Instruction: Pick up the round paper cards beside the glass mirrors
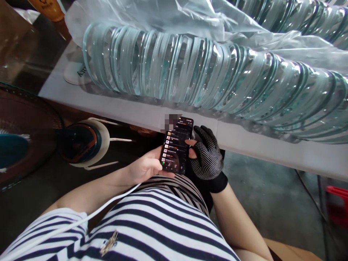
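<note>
My left hand (146, 165) is bare and wraps round the lower left side of a black smartphone (174, 150), its thumb along the phone's edge. The lit screen shows a dark list with small coloured icons; a patch near its top is blurred out. My right hand (208, 156) wears a black glove with white dots. Its bare thumb and a bare fingertip reach over the phone's right edge at the screen, and the gloved fingers stretch up beside it. A long row of clear round glass pieces (174, 69), stacked on edge, lies beyond the phone.
The glass row lies on a white table (119, 105), with clear plastic sheeting (190, 16) behind. A fan (27, 137) and a white stool (104, 139) stand at left. A white cable (108, 203) crosses my striped shirt. A red crate (337, 203) is at lower right.
</note>
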### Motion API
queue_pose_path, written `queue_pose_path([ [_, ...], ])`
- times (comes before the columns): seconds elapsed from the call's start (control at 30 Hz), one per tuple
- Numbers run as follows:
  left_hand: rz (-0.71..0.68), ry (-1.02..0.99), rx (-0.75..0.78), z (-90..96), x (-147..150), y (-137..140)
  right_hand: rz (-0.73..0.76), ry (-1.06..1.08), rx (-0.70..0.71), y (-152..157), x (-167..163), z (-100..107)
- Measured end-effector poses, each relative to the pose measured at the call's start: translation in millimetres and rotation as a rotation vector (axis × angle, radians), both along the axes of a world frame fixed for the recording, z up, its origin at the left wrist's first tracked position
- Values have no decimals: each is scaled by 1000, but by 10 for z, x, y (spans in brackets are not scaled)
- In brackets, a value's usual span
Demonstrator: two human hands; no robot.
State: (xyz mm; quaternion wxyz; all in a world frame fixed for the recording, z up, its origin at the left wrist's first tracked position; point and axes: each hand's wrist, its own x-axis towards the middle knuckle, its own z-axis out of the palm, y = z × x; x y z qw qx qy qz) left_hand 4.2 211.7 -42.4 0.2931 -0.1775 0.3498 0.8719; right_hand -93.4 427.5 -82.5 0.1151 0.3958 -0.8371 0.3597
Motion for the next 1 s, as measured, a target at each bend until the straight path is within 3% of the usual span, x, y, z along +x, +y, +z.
queue_pose_path([
  [0.13,-19,-26,-39,111,-37,27,104,-250,-178,21,53,144],
  [0.2,-18,-43,-57,126,-40,28,84,-329,-219,28,65,188],
  [0.4,-20,-1,-20,34,-16,1,-80,-162,0,-1,58,102],
  [0.6,-25,3,1,12,-16,-4,-20,-186,-129,-6,95,119],
  [0.77,-33,-3,-23,7,-17,-6,-70,-151,-33,-4,76,80],
  [1.0,-43,-2,-45,26,-24,-3,-74,-133,-28,-14,71,49],
])
